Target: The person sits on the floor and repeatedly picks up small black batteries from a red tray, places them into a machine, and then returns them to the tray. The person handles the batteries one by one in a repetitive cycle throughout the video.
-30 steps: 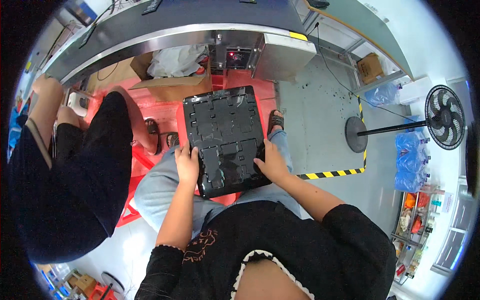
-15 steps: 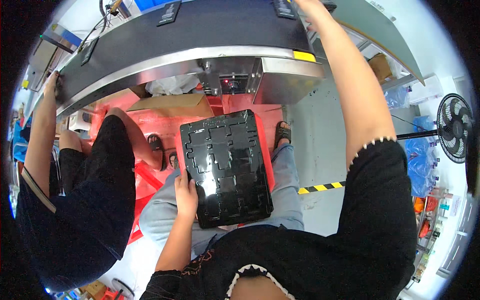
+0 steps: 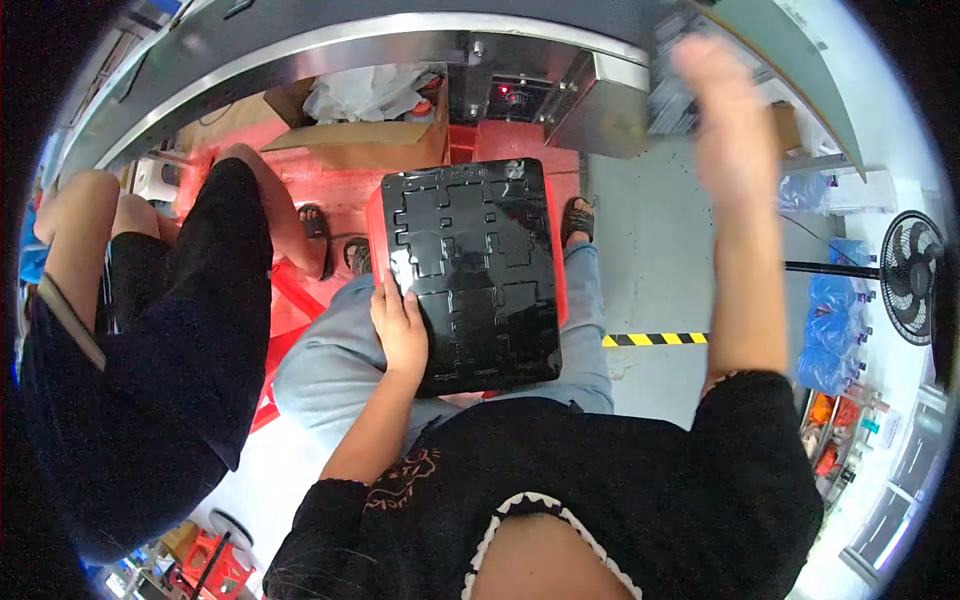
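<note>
A black plastic tray (image 3: 480,265) with moulded, puzzle-shaped recesses lies across my lap, over something red (image 3: 560,290) that shows along its sides. My left hand (image 3: 402,335) grips the tray's left edge, its thumb over the black surface. Off to the upper right, my right hand (image 3: 725,110) is smeared by motion beside the end of the conveyor. A dark flat packet (image 3: 670,85) with pale streaks, blurred too, moves with that hand and appears held in its fingers; its details cannot be made out.
The dark-belted conveyor (image 3: 400,28) with a metal edge crosses ahead. Beneath it stands an open cardboard box (image 3: 385,145) holding white plastic. A co-worker in dark clothes (image 3: 150,400) sits close on my left. Yellow-black tape (image 3: 655,340) marks the floor; a black fan (image 3: 908,265) stands right.
My right hand has come back from the far belt toward me, bringing the dark packet. The view has shifted, with less of the belt showing. My left hand stays on the tray.
</note>
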Demonstrator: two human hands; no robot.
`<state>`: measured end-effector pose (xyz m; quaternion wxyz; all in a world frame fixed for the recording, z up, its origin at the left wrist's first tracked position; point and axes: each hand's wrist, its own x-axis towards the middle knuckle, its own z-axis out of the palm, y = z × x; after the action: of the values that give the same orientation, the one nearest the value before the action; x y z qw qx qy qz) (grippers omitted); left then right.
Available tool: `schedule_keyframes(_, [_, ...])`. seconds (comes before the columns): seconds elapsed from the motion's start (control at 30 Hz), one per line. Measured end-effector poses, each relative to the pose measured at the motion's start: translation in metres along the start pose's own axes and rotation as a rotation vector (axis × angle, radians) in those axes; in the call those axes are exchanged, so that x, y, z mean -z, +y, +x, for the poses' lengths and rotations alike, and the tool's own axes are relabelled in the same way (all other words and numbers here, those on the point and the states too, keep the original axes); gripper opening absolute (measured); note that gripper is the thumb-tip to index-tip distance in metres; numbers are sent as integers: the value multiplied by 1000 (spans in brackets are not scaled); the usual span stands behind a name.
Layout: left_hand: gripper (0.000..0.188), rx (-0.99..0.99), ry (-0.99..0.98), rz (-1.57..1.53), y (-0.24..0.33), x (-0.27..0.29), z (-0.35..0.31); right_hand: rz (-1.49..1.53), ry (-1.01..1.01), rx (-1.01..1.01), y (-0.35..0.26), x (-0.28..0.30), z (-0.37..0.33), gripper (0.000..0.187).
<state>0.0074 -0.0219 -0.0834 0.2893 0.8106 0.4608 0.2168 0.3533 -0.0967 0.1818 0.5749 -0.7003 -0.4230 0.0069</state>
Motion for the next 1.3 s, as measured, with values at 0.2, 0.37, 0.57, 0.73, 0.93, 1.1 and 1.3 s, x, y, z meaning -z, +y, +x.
schedule_keyframes(0.2, [52, 16, 51, 49, 17, -7, 6, 261, -306, -663, 104, -137, -145, 8])
schedule_keyframes(0.37, [57, -366, -64, 133, 67, 12, 25, -533, -152, 14, 105, -149, -151, 20])
schedule_keyframes(0.57, [46, -697, -322, 304, 80, -21, 53, -211, 39, 313, -9, -55, -65, 12])
schedule_keyframes(0.73, [40, -783, -309, 284, 84, -23, 84, -493, 403, 288, 36, 17, 93, 40])
schedule_keyframes(0.93, [45, -830, -433, 297, 93, -11, 112, -394, -195, -559, 184, 14, 212, 76])
schedule_keyframes(1.1, [39, -1097, -481, 464, 83, -15, 115, -633, 181, -191, 137, 51, 188, 31])
schedule_keyframes(1.3, [40, -1054, -400, 375, 58, -15, 102, 144, -246, -69, 17, 32, 15, 39])
